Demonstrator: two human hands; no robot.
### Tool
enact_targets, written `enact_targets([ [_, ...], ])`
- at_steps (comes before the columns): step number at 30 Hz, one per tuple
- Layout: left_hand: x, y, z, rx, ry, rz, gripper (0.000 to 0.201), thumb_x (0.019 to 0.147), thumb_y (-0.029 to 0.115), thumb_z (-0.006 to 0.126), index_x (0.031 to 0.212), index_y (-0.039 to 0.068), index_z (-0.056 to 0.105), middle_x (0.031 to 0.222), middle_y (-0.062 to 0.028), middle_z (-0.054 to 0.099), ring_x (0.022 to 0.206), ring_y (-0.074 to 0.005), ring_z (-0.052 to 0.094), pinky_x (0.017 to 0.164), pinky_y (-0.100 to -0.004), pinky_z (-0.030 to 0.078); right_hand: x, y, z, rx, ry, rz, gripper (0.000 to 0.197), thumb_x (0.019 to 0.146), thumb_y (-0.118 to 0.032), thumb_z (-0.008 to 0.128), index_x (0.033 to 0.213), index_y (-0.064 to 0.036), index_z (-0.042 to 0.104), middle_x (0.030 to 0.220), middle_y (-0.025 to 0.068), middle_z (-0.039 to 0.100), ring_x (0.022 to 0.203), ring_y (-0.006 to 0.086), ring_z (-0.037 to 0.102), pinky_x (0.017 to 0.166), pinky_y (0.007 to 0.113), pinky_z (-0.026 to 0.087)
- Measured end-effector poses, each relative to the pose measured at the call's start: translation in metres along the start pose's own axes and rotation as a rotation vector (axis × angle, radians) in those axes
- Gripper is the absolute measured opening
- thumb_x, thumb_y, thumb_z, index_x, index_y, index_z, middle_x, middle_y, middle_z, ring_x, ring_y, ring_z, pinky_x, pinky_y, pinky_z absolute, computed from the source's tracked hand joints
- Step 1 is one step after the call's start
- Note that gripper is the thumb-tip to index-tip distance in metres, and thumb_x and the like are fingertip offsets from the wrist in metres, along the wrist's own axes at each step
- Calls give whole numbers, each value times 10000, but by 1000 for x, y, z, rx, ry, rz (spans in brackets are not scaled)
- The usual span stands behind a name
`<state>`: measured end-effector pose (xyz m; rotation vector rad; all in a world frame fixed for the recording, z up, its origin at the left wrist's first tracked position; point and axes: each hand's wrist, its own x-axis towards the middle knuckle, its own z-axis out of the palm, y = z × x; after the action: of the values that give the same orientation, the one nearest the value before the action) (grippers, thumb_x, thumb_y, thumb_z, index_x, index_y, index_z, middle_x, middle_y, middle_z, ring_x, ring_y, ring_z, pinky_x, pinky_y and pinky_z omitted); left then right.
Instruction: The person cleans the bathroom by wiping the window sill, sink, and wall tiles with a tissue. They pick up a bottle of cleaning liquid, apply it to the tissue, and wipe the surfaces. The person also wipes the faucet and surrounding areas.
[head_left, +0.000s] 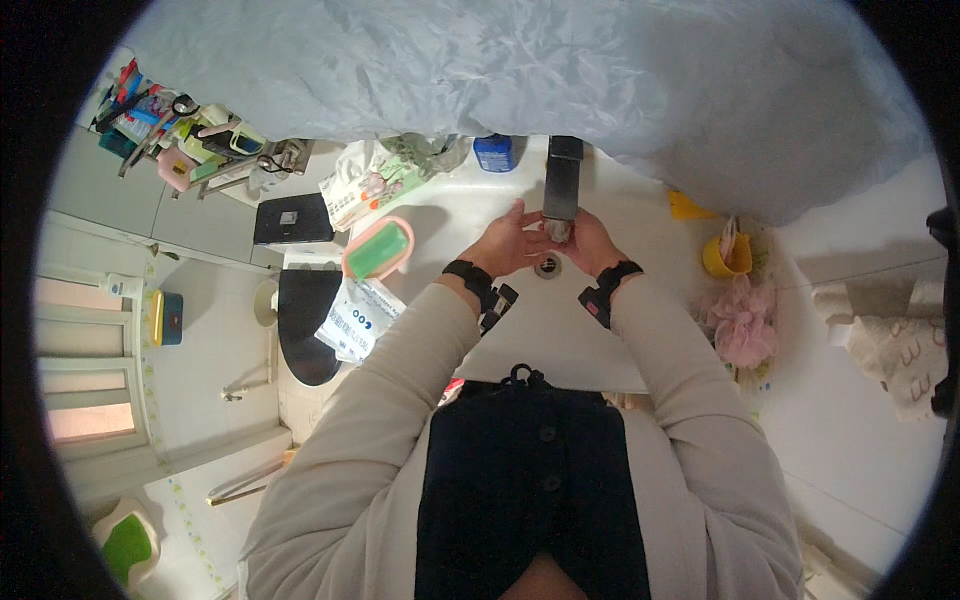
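Both of my hands are over the white washbasin [620, 350], under the dark square-bodied faucet [562, 185]. My left hand [510, 242] is open, its fingers stretched toward the faucet's mouth. Opposite it, my right hand [594, 243] is cupped and looks open, some of its fingers hidden by the faucet. Between the hands, a whitish blur of what looks like running water [557, 231] falls from the spout. I make out no object in either hand. Just below them is the round drain [547, 265]. Each wrist wears a black strap with a small device.
A blue bottle [494, 153] stands behind the basin. On the left are a pink-and-green tray [380, 250], white packets [362, 318] and a tissue pack [365, 188]. A yellow cup [727, 256] and a pink bath puff [744, 322] are on the right. Pale plastic sheeting [500, 70] hangs across the far side.
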<state>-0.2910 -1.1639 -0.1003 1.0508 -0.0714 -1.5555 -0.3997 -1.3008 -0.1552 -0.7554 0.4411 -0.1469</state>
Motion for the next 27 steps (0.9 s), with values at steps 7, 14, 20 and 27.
enact_targets([
  [7, -4, 9, -3, 337, 361, 143, 356, 932, 351, 442, 1169, 117, 563, 1062, -30, 646, 1018, -151, 586, 833, -356, 403, 6, 2, 25, -14, 80, 15, 198, 899, -97, 553, 1083, -28, 530, 925, 74, 614, 832, 162, 621, 743, 286, 531],
  [14, -4, 9, -9, 379, 442, 197, 269, 904, 287, 485, 1031, 89, 616, 901, 1, 661, 843, -124, 609, 710, -294, 415, 10, 4, 20, -55, -12, 77, 98, 869, -125, 596, 918, -52, 552, 721, 6, 525, 595, 96, 495, 514, 233, 414],
  [20, 20, 0, -14, 390, 331, 210, 252, 935, 239, 495, 1104, 75, 585, 978, -37, 625, 869, -122, 587, 736, -269, 479, 8, 1, 13, -365, 222, 154, 114, 894, -188, 551, 831, -98, 519, 666, -19, 473, 567, 102, 454, 526, 265, 393],
  [27, 76, -17, -11, -47, 162, 209, 174, 944, 123, 499, 1093, 47, 547, 939, -55, 584, 839, -126, 582, 710, -260, 509, -1, 6, -8, -350, 458, 186, 139, 908, -172, 512, 830, -58, 492, 718, 24, 495, 679, 159, 514, 624, 299, 462],
])
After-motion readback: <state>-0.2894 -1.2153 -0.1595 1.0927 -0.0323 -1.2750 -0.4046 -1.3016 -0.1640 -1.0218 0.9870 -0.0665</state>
